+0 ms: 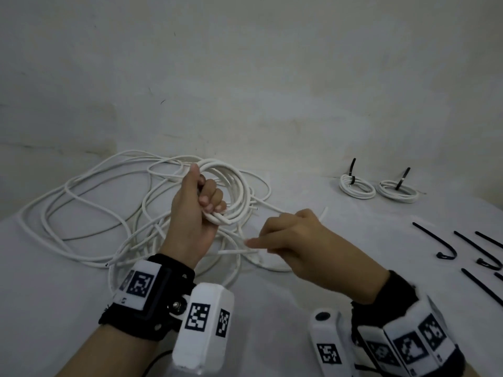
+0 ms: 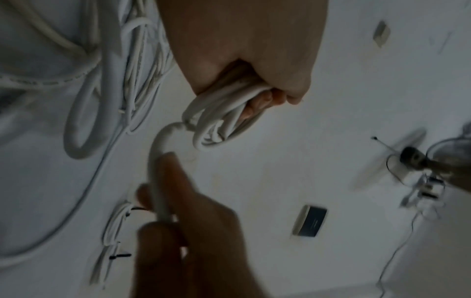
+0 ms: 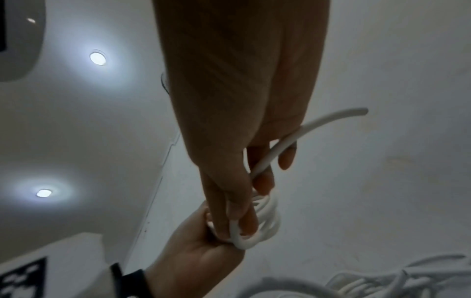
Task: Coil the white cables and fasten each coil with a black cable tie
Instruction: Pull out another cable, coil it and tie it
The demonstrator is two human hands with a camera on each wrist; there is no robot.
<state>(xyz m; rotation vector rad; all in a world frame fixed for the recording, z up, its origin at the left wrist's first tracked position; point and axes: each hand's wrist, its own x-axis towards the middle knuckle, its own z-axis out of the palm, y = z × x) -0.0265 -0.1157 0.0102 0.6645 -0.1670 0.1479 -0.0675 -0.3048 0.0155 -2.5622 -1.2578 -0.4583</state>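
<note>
My left hand (image 1: 202,197) is raised above the table and grips a small coil of white cable (image 1: 236,183), its fingers curled round the bundled loops (image 2: 216,123). My right hand (image 1: 288,238) is just to its right and pinches the tail of the same cable (image 3: 270,159). The short free end (image 1: 324,213) sticks out past the knuckles. In the right wrist view the right fingertips (image 3: 244,223) reach down to the coil (image 3: 267,221) at the left hand (image 3: 193,256). Several loose black cable ties (image 1: 446,242) lie at the right.
A tangle of loose white cable (image 1: 81,210) sprawls over the white table (image 1: 340,268) to the left and under the hands. Two finished coils, each with a black tie, lie at the back right (image 1: 356,187) (image 1: 397,191). A white wall stands close behind.
</note>
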